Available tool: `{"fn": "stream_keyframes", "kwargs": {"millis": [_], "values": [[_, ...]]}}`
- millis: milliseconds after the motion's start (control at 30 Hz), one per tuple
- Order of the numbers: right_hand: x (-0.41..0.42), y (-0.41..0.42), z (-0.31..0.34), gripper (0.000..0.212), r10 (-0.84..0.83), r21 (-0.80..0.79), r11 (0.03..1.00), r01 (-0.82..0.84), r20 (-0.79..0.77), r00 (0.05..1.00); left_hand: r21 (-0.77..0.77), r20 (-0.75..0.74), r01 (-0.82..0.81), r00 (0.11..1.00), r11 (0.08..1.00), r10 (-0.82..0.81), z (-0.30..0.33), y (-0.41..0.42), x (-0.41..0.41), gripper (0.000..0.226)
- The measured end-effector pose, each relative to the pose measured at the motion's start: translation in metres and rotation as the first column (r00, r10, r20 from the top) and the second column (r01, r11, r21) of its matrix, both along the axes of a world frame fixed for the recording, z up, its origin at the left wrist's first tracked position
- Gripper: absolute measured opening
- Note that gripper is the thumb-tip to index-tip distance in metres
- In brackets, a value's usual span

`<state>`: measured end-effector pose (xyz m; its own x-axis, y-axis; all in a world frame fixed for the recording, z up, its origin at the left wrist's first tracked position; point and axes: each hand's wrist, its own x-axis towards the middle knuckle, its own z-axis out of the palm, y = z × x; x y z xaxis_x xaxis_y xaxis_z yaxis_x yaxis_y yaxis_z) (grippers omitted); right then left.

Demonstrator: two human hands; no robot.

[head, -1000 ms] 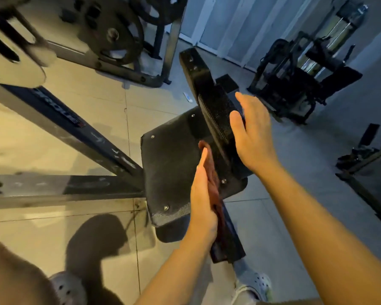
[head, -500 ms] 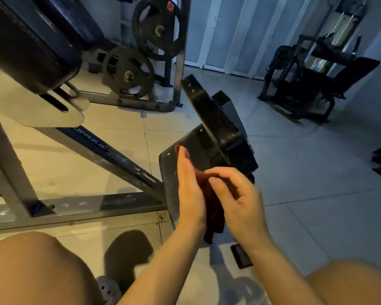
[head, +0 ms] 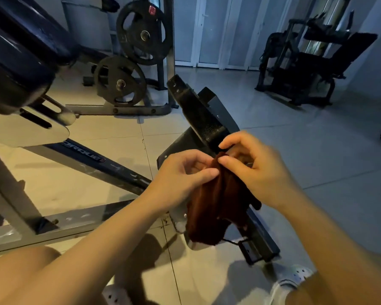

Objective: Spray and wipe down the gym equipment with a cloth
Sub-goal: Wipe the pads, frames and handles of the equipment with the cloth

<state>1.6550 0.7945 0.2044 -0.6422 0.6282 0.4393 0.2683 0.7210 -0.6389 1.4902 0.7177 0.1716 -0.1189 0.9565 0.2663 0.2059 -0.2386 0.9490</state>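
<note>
The single head-worn camera is looking forward and down from close above both hands, taking in the tiled floor [head: 273, 150] and gym machines beyond.

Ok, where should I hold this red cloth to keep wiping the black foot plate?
Probably at the bunched top edge of the red cloth, from above. Both hands already pinch it there, and the rest hangs limp in front of the foot plate, leaving loose fabric to press flat against it.

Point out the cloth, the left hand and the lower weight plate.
cloth [head: 209, 208]: head view, middle of the hanging fold.
left hand [head: 183, 177]: head view, back of the hand.
lower weight plate [head: 120, 81]: head view, face near the hub.
</note>
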Motion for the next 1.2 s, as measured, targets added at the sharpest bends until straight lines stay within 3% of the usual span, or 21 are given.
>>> {"fn": "stream_keyframes", "kwargs": {"millis": [100, 167, 233, 367, 500, 700, 833, 967, 1100, 1200], "values": [[0.007, -0.003, -0.016, 0.025, -0.046, -0.101, 0.994, 0.038, -0.081, 0.996, 0.038, -0.038, -0.004, 0.999, 0.999, 0.006, -0.001, 0.006, 0.0, 0.003], [0.012, -0.002, -0.031, 0.033, -0.058, -0.094, 0.994, 0.061, 0.035, 0.998, 0.063, -0.037, -0.02, 0.999, 0.998, 0.023, -0.004, 0.009, -0.001, 0.001], [0.013, 0.001, -0.046, 0.028, -0.102, -0.04, 0.993, 0.109, 0.143, 0.984, 0.081, -0.007, -0.058, 0.998, 0.995, 0.059, -0.003, 0.009, -0.003, 0.004], [0.001, -0.002, -0.062, 0.03, -0.131, -0.136, 0.981, 0.135, 0.04, 0.991, 0.082, 0.076, -0.154, 0.986, 0.985, 0.148, 0.003, 0.01, -0.009, 0.012], [-0.008, -0.008, -0.063, 0.035, -0.147, -0.135, 0.982, 0.135, -0.085, 0.985, 0.078, 0.035, -0.178, 0.984, 0.981, 0.176, 0.001, 0.009, -0.014, 0.012], [-0.016, -0.009, -0.077, 0.028, -0.195, -0.147, 0.97, 0.191, -0.016, 0.981, 0.047, -0.158, -0.22, 0.961, 0.974, 0.225, -0.005, 0.002, -0.014, 0.009], [-0.011, 0.001, -0.07, 0.015, -0.285, -0.005, 0.959, 0.285, 0.007, 0.959, 0.059, -0.261, -0.293, 0.918, 0.954, 0.298, -0.008, 0.0, -0.022, 0.007], [0.004, 0.007, -0.055, 0.012, -0.234, 0.124, 0.968, 0.218, 0.142, 0.962, 0.009, -0.336, -0.344, 0.883, 0.939, 0.327, -0.018, 0.003, -0.025, 0.009], [0.017, 0.004, -0.038, 0.009, -0.139, 0.024, 0.99, 0.137, 0.265, 0.954, -0.011, -0.338, -0.358, 0.88, 0.934, 0.333, -0.025, 0.012, -0.021, 0.01], [0.024, 0.006, -0.03, 0.009, -0.155, -0.098, 0.979, 0.181, 0.224, 0.962, -0.016, -0.317, -0.353, 0.889, 0.936, 0.33, -0.025, 0.023, -0.01, 0.007]]}}
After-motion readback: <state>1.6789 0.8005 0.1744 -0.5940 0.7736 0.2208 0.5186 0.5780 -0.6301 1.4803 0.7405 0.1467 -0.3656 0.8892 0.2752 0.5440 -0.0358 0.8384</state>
